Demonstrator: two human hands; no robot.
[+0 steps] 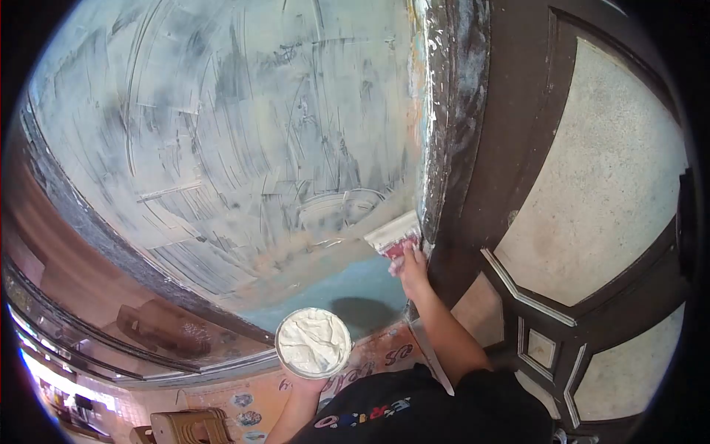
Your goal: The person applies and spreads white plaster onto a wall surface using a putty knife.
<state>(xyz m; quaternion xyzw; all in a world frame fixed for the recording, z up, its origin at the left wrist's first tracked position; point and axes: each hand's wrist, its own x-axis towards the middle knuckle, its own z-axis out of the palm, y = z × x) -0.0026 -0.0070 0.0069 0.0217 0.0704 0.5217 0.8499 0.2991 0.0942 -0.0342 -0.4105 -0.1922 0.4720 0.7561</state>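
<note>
My right hand (410, 268) is closed around the red handle of a wide putty knife (396, 237). The knife's pale blade lies against the wall (244, 126) near its lower right edge, beside the dark frame. Below and to the left, my left hand (305, 383) holds up a round tub (313, 343) from underneath. Thick off-white putty with a ridged surface fills the tub. Streaky white and grey smears cover most of the wall, while a smooth blue-green strip (333, 292) shows along its lower part.
On the right stands a dark frame with pale panels (592, 170). A glossy brown surface with ledges (96, 288) runs along the left. Low at the left are stacked brown chairs (191, 428). An orange printed sheet (229, 403) lies below the tub.
</note>
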